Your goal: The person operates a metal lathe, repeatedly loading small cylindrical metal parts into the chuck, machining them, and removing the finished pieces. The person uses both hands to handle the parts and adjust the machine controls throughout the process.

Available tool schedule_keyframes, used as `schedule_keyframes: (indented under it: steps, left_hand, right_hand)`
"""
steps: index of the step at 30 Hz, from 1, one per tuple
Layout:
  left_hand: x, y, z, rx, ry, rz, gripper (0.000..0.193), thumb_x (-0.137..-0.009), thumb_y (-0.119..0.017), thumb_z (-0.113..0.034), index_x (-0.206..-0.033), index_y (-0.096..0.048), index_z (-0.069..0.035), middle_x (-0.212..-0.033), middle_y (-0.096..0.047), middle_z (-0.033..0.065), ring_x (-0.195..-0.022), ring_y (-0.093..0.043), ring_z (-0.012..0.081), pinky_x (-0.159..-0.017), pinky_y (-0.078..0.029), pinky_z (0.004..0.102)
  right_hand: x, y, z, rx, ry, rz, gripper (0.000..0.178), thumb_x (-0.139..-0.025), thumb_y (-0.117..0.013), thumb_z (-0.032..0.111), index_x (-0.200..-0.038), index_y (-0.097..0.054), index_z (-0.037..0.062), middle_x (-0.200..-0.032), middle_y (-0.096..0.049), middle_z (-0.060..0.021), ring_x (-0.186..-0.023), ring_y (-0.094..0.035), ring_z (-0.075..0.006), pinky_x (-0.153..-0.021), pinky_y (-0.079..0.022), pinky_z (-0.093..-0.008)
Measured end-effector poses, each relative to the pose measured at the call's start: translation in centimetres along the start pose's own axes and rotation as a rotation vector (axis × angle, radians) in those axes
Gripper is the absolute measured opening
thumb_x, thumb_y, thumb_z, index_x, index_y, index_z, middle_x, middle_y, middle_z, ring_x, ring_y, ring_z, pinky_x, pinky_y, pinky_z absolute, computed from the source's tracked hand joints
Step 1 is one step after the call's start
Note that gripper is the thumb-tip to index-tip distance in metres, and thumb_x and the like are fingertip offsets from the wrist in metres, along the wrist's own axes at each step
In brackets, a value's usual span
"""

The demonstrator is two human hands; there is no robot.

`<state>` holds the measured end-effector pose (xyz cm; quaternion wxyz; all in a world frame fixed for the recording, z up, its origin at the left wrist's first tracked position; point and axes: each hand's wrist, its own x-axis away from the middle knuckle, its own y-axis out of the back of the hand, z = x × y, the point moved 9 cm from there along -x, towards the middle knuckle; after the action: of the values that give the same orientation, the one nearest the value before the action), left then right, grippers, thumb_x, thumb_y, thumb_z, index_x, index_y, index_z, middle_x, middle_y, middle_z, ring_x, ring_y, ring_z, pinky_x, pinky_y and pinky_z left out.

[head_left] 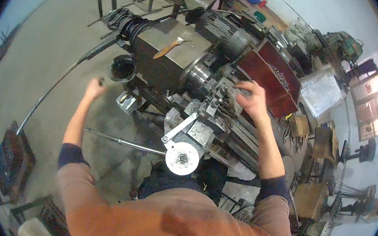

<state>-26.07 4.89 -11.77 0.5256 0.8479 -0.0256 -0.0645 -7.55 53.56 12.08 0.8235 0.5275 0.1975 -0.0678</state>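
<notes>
I stand over a grey metal lathe (189,67). My left hand (94,86) is stretched out to the left of the machine, fingers closed around a small dark part, close to a dark round opening (122,68). My right hand (252,98) rests on the tool post area (221,98) near the chuck (199,75), fingers curled over the metal parts there. A round white handwheel (182,158) sits on the carriage just in front of me.
A brush with a wooden handle (168,47) lies on top of the headstock. A red-brown tray (271,78) holds metal chips behind the lathe. A long steel bar (122,141) crosses below. Boxes and clutter (310,195) crowd the right side.
</notes>
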Motion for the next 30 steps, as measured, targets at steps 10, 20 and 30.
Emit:
schedule_keyframes:
  steps: [10, 20, 30]
  left_hand:
    - [-1.2, -10.9, -6.2, -0.624, -0.334, 0.222, 0.013, -0.077, -0.051, -0.012, -0.082, -0.063, -0.013, -0.092, -0.064, 0.0089, -0.086, -0.062, 0.0249, -0.073, -0.048, 0.0414]
    - [5.8, 0.0, 0.2, -0.260, 0.002, 0.146, 0.035, -0.073, -0.064, -0.027, -0.104, -0.060, -0.010, -0.091, -0.063, 0.0155, -0.084, -0.061, 0.0285, -0.073, -0.048, 0.0385]
    - [16.7, 2.9, 5.0, 0.217, 0.485, 0.069, 0.032, -0.076, -0.062, -0.026, -0.090, -0.065, 0.003, -0.058, -0.060, 0.0132, -0.051, -0.058, 0.0177, -0.054, -0.045, 0.0327]
  right_hand:
    - [26.0, 13.1, -14.1, 0.208, -0.684, -0.126, 0.029, -0.060, -0.061, 0.012, -0.085, -0.067, 0.0014, -0.081, -0.064, -0.0175, -0.077, -0.062, -0.0281, -0.073, -0.048, -0.0329]
    - [61.4, 20.5, -29.9, 0.745, -1.196, 0.263, 0.040, -0.066, -0.064, 0.022, -0.099, -0.060, 0.0023, -0.090, -0.062, -0.0192, -0.085, -0.060, -0.0338, -0.075, -0.048, -0.0391]
    - [62.9, 18.2, -23.4, 0.667, -1.575, 0.211, 0.034, -0.069, -0.059, 0.028, -0.092, -0.061, 0.0035, -0.094, -0.061, -0.0189, -0.091, -0.057, -0.0360, -0.079, -0.046, -0.0427]
